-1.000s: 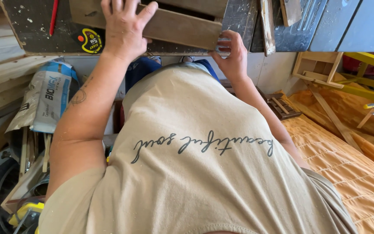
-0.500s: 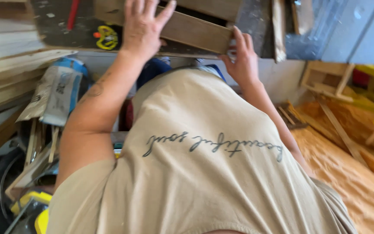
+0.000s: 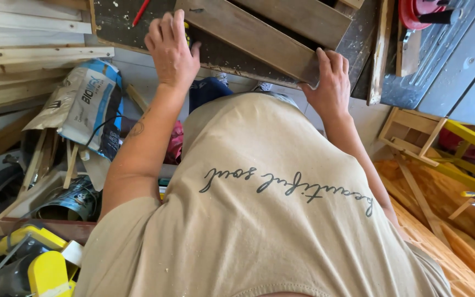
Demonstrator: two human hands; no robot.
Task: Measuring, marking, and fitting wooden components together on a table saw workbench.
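Daylight fell on a cluttered workshop with a pale floor (image 3: 155, 74). Light planks (image 3: 34, 55) were stacked at the left above a printed sack (image 3: 83, 104). A yellow wooden frame (image 3: 457, 137) and orange chipboard (image 3: 446, 198) lay at the right.

plank (image 3: 254, 38) on workbench (image 3: 116, 22), sack (image 3: 86, 104) below at left

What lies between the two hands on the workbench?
In the head view, a weathered wooden board spans from the left hand to the right hand, on the dark bench top.

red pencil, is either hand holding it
No, the red pencil lies on the dark bench, apart from both hands.
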